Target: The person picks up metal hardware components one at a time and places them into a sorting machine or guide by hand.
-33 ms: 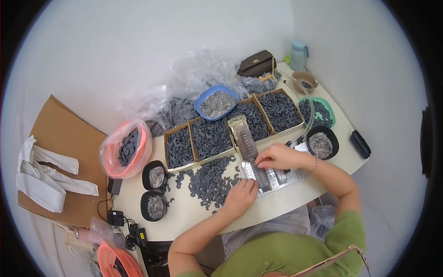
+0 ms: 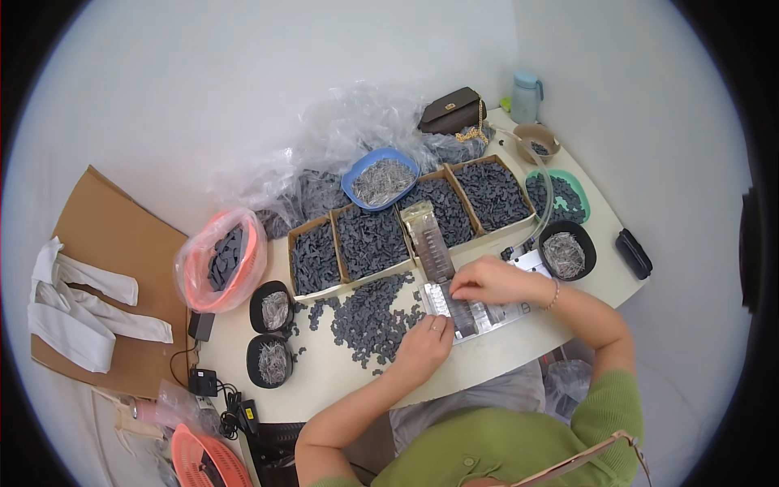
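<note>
A metal fixture (image 2: 438, 302) with rows of slots lies near the table's front edge, its middle filled with small dark grey parts. My left hand (image 2: 424, 349) rests at its near left edge, fingers curled closed; what they hold is too small to make out. Over the fixture's far side, my right hand (image 2: 495, 281) pinches thumb and fingers together, and whatever is between them is hidden. A clear ribbed plastic tray (image 2: 430, 243) stretches from the fixture onto the boxes behind. Left of my left hand lies a loose pile of dark grey parts (image 2: 369, 321).
Divided cardboard boxes (image 2: 350, 286) of grey parts line the back. A blue basin (image 2: 347, 188) of metal pins sits on them. Black bowls (image 2: 253, 369) of pins stand left, another black bowl (image 2: 591, 258) right, beside a green basin (image 2: 581, 188). A pink basket (image 2: 261, 264) stands at left.
My right hand and wrist have shifted very slightly toward me. My left hand and the things on the table look unchanged.
</note>
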A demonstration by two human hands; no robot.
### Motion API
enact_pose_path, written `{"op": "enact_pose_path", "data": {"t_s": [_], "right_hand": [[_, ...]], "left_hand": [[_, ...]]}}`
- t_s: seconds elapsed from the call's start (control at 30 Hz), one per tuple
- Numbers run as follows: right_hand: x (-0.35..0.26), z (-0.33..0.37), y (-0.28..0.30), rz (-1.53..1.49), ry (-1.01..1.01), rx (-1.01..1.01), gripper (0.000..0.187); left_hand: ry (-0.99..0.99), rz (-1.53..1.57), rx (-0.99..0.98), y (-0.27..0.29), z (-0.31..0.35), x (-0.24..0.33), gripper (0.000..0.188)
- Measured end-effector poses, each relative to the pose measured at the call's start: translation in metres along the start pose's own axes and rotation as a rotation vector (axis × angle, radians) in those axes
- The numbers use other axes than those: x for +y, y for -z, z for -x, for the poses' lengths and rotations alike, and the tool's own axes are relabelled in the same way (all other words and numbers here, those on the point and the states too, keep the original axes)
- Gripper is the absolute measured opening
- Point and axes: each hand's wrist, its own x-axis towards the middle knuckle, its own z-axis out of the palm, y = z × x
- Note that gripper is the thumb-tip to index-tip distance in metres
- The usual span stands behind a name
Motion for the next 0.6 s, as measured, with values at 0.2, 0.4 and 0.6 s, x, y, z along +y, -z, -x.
{"op": "enact_pose_path", "data": {"t_s": [0.2,0.4,0.6], "right_hand": [[0.008,0.009,-0.051,0.368,0.28,0.272,0.01],[0.005,0.005,-0.054,0.307,0.262,0.319,0.009],[0.004,0.006,-0.05,0.297,0.256,0.306,0.01]], "left_hand": [[-0.016,-0.087,0.195,-0.003,0.009,0.017,0.028],[0.072,0.186,0.158,-0.008,0.003,-0.006,0.027],[-0.028,0.066,0.028,-0.01,0.003,-0.008,0.027]]}}
